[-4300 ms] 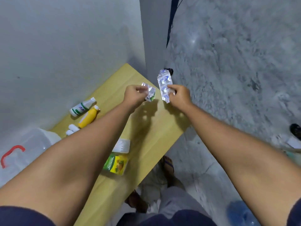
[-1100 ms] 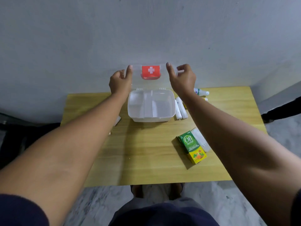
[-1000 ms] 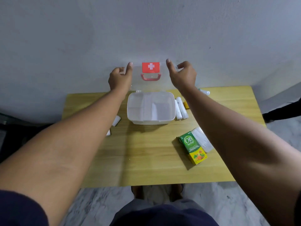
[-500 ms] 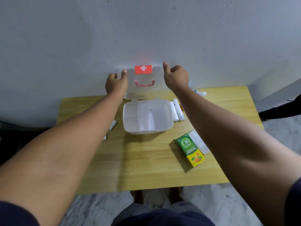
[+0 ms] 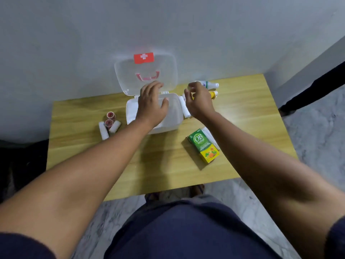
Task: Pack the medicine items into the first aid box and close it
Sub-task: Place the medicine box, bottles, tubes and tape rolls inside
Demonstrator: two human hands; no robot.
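While the left hand [image 5: 152,107] is spread flat and loose over the open tray of the first aid box [image 5: 155,116], with nothing gripped in it, the right hand [image 5: 198,101] is held just beside the box's right wall with the fingers curled in a narrow pinch; whether anything small is caught between them cannot be told. Directly under that hand a white roll [image 5: 185,109] is seen lying against the box, and beyond it a white bottle [image 5: 210,84] and a yellow bottle [image 5: 213,94] are laid on their sides near the wall. Nearer the body, a green and yellow carton [image 5: 203,145] is set on the wooden table [image 5: 242,128], partly over a flat white packet. To the left of the box, two white rolls [image 5: 109,128] and two small red-capped pots [image 5: 110,118] are grouped together. The box is judged to be light, stiff, thin plastic, likely to slide if pushed, so it is best steadied by its rim. Its translucent lid [image 5: 145,73], marked with a red cross label and a red handle, is propped upright against the wall. The rolls should be soft and easily pinched round the middle; the bottles are smooth and may roll, so a grasp across the body is advised. The carton is expected to crush if squeezed hard and is better taken by its long edges.
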